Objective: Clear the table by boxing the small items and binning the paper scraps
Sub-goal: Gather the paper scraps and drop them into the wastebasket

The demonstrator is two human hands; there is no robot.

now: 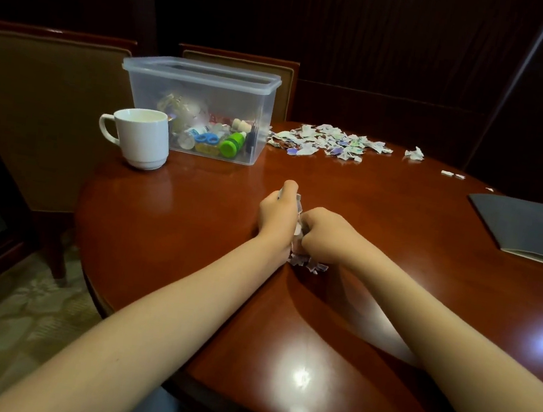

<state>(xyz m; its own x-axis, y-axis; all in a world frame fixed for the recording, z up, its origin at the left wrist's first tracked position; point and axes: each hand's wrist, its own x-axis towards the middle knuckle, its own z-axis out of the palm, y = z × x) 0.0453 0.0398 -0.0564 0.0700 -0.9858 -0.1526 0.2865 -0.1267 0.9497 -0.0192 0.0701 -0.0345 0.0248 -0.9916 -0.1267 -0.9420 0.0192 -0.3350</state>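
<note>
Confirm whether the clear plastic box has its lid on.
No. The clear plastic box stands open-topped beside the white mug, with only its rim showing and the small items lying loose inside.

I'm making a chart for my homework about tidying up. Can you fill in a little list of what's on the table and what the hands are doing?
table: round, shiny brown wood
box: clear plastic, no lid on, at the far left
in the box: small items, among them a green bottle
cup: white, beside the box
left hand: closed on paper scraps
right hand: closed on the same bunch
scraps in hands: some poke out underneath
scrap pile: still spread at the far side
booklet: dark, at the right edge
bin: not in view
</note>
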